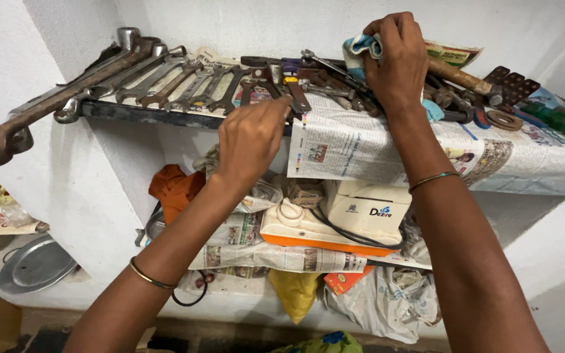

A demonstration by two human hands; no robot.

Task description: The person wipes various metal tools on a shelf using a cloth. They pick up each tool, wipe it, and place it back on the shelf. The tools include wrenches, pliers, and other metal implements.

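My right hand (397, 60) is closed on a blue and white cloth (359, 51) and presses it onto tools at the back of a wall shelf. My left hand (251, 139) pinches the end of a rusty tool (295, 96) at the shelf's front edge. A row of spanners (184, 82) lies side by side on the shelf to the left. Newspaper (354, 147) lines the shelf and hangs over its edge.
A large pipe wrench (40, 111) sticks out past the shelf's left end. A wooden-handled hammer (459, 77), a washer (505, 120) and green-handled screwdrivers (560, 121) lie at the right. Below sit a white and orange appliance (335, 222), bags, an orange cloth (174, 186) and a metal plate (34, 265).
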